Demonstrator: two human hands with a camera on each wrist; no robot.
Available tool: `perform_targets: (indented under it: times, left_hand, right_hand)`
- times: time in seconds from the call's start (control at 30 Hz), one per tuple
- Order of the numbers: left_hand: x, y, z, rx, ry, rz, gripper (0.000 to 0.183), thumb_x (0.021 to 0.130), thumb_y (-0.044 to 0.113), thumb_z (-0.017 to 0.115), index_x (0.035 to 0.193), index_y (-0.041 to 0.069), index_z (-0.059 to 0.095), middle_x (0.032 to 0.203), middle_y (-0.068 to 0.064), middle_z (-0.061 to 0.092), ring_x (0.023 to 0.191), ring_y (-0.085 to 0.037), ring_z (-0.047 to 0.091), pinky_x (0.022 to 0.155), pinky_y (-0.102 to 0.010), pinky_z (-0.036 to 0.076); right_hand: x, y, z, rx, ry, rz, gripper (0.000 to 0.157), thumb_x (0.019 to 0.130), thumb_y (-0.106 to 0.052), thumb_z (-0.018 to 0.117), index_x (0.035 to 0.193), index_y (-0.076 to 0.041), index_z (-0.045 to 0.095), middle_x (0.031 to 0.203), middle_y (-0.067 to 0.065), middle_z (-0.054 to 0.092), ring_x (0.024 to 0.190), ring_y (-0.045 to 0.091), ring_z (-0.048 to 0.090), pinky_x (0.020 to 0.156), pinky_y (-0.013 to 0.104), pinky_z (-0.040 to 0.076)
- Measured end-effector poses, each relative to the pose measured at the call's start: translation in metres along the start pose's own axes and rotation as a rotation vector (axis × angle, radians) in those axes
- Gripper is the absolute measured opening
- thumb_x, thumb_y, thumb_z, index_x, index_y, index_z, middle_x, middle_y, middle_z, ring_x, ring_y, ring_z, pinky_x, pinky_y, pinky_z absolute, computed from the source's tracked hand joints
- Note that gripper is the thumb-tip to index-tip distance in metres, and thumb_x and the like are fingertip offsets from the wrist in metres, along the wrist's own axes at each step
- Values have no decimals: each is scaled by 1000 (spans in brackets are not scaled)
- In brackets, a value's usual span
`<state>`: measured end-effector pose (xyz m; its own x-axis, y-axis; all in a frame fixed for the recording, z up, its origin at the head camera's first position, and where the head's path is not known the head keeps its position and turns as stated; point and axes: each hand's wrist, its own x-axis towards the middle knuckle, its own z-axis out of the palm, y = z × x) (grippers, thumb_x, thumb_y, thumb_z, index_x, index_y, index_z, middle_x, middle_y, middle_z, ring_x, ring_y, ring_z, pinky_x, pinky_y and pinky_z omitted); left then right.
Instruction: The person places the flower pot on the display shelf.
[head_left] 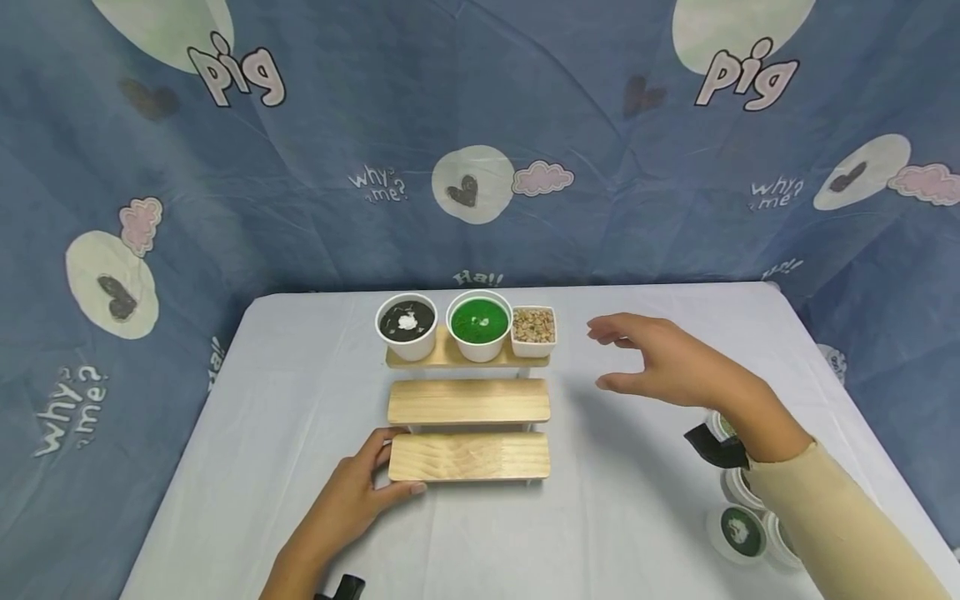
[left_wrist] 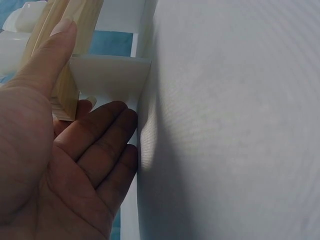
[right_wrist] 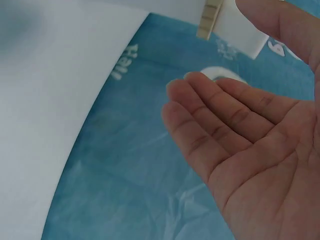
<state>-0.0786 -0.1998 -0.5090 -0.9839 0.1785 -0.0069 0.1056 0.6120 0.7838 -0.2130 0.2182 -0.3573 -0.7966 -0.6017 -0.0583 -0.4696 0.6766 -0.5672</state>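
Observation:
A three-tier wooden display stand (head_left: 469,402) with pale plank steps and white supports is on the white table. At its lowest step, my left hand (head_left: 352,496) grips the left end. The left wrist view has the thumb on the plank (left_wrist: 89,30) and the index finger behind it, with the other fingers extended below. On the top step stand a white cup with black contents (head_left: 406,321), a cup with green contents (head_left: 480,322) and a squarish cup of brownish grains (head_left: 534,327). My right hand (head_left: 667,358) hovers right of the grain cup, thumb and fingers apart, holding nothing.
Several small white cups stand at the right of the table, partly hidden by the right forearm; one has dark green contents (head_left: 742,532). A blue printed cloth (head_left: 315,225) hangs behind the white tabletop (head_left: 300,400).

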Motion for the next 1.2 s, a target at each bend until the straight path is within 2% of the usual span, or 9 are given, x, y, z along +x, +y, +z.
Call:
perform_targets:
  times: [0.17,0.33,0.53,0.8,1.0,1.2]
  left_hand:
    - [1,-1,0,-9,-4,-14,74,81,45,89,141,19,55,127,12,73,118,-17,65,102,-54,49]
    - [2,-2,0,-14,-3,-15,74,81,46,89,141,19,54,129,10,72,121,-19,64,103,-55,47]
    - [1,-1,0,-8,-5,-9,73,81,46,89,141,21,54,128,13,72,119,-16,65,102,-54,48]
    - [0,2,-1,-3,-12,-8,71,83,45,87,141,20,54,130,10,72,120,-19,65,102,-56,48]
    - [-1,3,-1,4,-6,-12,71,83,45,87,141,19,55,126,12,73,119,-18,65,101,-55,48]
    - [0,1,-1,2,-12,-10,72,83,45,88,141,19,54,128,10,73,121,-21,65,102,-56,48]
  right_hand:
    - [-25,12,-4,-6,22,20,64,89,-24,86,141,-2,58,131,11,67,122,37,65,105,52,49]
    - [-48,22,-6,-17,26,53,69,89,-33,87,142,-2,57,132,11,67,122,38,64,102,55,51]
    - [-71,32,-7,-40,45,79,73,88,-40,86,141,1,56,131,15,68,119,41,66,98,57,52]
    - [-101,59,-1,-41,49,217,77,87,-38,87,141,6,55,131,21,67,121,44,63,99,60,50]
    - [-123,80,4,-74,81,245,72,86,-33,89,135,9,58,127,24,67,116,44,64,97,60,50]
    - [-134,94,6,-110,72,329,78,85,-38,89,134,13,56,125,30,65,114,50,62,93,65,49]
